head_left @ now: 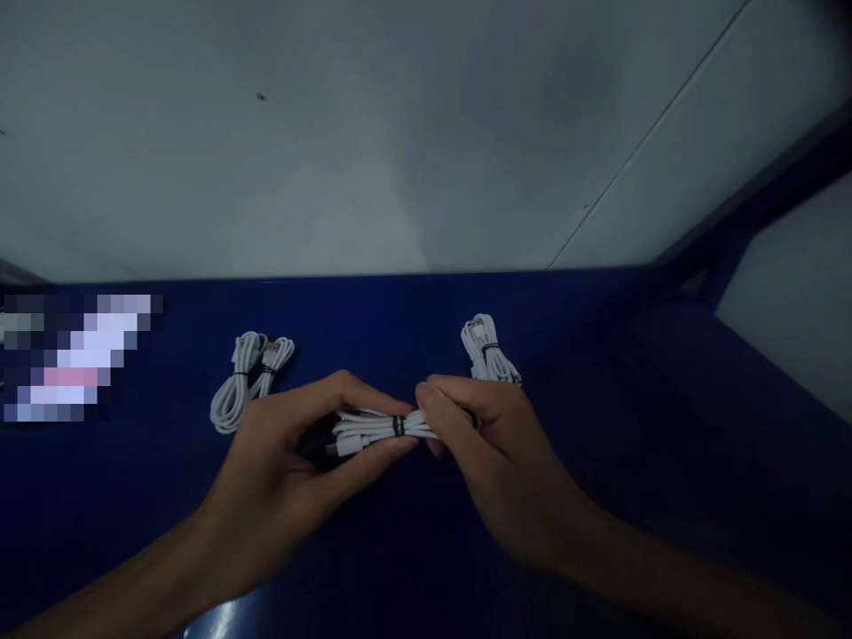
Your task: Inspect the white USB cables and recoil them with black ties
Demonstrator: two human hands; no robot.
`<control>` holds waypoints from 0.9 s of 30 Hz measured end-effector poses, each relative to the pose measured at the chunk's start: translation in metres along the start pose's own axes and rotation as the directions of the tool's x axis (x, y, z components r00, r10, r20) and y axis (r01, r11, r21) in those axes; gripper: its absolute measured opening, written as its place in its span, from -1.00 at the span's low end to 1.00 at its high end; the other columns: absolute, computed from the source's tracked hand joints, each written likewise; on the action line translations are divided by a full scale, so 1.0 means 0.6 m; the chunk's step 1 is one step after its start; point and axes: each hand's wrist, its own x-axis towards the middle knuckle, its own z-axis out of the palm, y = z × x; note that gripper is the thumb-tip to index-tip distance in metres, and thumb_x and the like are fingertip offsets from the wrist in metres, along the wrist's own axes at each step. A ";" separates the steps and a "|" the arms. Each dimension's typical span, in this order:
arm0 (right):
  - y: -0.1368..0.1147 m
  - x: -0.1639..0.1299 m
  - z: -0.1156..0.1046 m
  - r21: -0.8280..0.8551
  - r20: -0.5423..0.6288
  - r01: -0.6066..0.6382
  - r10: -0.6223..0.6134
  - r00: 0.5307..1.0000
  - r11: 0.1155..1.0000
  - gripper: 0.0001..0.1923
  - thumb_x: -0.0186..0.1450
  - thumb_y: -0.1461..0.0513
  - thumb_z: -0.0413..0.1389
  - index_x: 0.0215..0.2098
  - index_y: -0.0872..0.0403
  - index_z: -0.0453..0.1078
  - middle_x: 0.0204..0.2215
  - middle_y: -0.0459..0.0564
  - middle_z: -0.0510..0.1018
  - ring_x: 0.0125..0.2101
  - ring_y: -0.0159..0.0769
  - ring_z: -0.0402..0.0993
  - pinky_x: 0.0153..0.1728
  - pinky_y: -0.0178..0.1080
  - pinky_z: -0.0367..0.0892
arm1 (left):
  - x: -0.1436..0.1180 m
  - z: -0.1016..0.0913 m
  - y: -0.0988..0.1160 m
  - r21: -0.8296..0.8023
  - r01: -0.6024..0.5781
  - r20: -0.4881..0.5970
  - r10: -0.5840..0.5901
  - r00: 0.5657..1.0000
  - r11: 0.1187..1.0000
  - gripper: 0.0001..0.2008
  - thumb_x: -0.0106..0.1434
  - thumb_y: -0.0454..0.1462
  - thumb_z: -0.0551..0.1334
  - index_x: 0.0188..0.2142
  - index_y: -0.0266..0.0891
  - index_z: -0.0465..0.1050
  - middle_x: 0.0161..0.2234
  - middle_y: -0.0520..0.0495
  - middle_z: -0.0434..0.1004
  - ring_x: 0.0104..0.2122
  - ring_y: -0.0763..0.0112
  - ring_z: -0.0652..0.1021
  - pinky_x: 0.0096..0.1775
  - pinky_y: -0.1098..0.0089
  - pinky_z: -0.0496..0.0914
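Note:
Between my two hands is a coiled white USB cable point(373, 428), bound round its middle by a black tie point(398, 426). My left hand point(286, 466) pinches it from the left, thumb below and forefinger above, close to the tie. One plug of the cable points out to the left inside that grip. My right hand point(496, 453) is closed on the right end of the coil, its thumb lying on top. A bit of black strand shows by the right fingers; the rest of that end is hidden.
On the blue table point(373, 328) behind my left hand lie two white cable bundles point(232, 395) with black ties. Another tied cable bundle point(489, 346) lies beyond my right hand. A pixelated bright object point(93, 355) is at far left. A pale wall point(333, 177) bounds the back.

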 end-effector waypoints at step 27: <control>0.003 -0.001 0.002 0.004 -0.050 0.034 -0.033 0.998 0.999 -0.50 0.63 0.14 0.03 -0.51 0.03 0.26 -0.57 -0.20 0.29 -0.53 -0.41 0.20 -0.51 -0.29 0.15 | 0.015 -0.002 0.013 -0.456 0.377 0.200 -0.319 0.926 0.806 -0.82 0.48 -0.23 0.48 0.03 0.06 0.80 -0.21 0.06 0.88 -0.16 0.44 0.82 -0.06 0.61 0.62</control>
